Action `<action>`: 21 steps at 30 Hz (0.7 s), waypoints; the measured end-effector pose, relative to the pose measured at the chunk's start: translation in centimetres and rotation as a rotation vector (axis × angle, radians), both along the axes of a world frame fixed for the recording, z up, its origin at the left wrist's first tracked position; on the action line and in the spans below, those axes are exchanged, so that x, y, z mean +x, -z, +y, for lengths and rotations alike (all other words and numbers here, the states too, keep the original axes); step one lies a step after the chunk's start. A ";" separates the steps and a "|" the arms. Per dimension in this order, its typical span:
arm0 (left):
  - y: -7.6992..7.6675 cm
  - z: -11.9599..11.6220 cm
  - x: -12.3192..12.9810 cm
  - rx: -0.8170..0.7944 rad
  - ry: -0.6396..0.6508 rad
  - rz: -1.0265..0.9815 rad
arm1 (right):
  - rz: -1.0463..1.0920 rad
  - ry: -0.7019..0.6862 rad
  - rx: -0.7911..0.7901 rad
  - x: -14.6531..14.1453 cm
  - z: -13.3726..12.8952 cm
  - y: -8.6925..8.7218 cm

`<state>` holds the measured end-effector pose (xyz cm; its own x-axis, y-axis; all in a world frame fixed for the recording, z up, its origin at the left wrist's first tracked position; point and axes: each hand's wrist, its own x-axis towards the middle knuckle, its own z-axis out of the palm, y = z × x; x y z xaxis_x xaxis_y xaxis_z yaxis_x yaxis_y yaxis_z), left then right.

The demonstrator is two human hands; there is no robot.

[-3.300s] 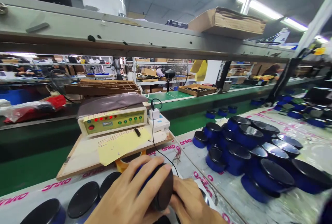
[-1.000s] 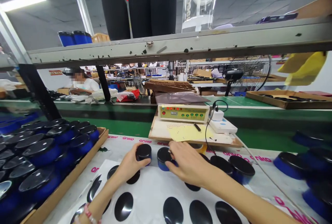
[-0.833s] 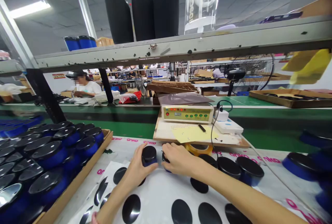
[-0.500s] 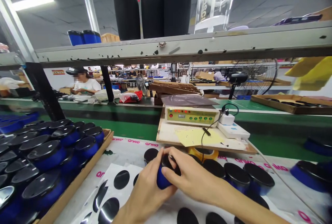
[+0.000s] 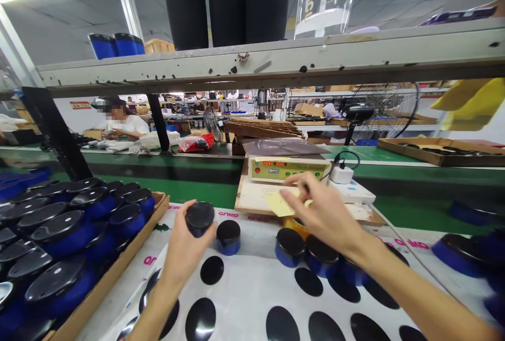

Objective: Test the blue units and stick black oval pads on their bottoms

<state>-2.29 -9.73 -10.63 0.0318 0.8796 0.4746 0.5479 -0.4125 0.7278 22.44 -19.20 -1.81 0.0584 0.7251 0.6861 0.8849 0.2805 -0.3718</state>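
My left hand point(image 5: 183, 249) grips a round blue puck with a black top point(image 5: 199, 219), lifted above the white sheet printed with black discs point(image 5: 252, 283). My right hand point(image 5: 325, 212) is raised, fingers spread, above a perforated yellow paper point(image 5: 278, 201) on the wooden board. It holds nothing I can see. Just right of my left hand stands a similar puck point(image 5: 228, 237). Further pucks point(image 5: 290, 247) point(image 5: 321, 256) stand in a row below my right wrist, and a roll of tape point(image 5: 294, 228) is partly hidden behind them.
A wooden tray point(image 5: 118, 272) packed with several pucks lies to the left. Behind the sheet sit a yellow-green control box point(image 5: 289, 169) and a white adapter point(image 5: 341, 174). A co-worker point(image 5: 122, 125) sits at a far bench. A metal shelf point(image 5: 252, 62) crosses above.
My hands were together on a puck and have moved apart. The left hand has lifted a puck up and leftward, and the right hand has risen toward the yellow paper.
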 end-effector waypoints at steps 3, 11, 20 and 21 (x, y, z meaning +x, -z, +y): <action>1.2 3.0 -1.5 -0.102 -0.016 0.047 | -0.259 0.354 0.064 2.2 -0.5 -0.7; 3.1 0.5 1.3 0.018 0.224 0.163 | -0.544 0.107 -0.472 -1.4 -0.1 7.2; 4.4 -1.0 3.5 -0.099 0.571 0.218 | -0.380 -0.188 -0.571 -0.1 -0.4 7.3; 4.4 -1.2 3.7 -0.106 0.593 0.216 | -0.353 -0.175 -0.569 -0.2 -0.3 7.5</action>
<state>1.45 -10.91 -15.06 0.6130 0.7248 0.3144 0.3874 -0.6226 0.6799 22.21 -19.53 -9.35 -0.2494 0.9563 0.1524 0.9394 0.2771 -0.2019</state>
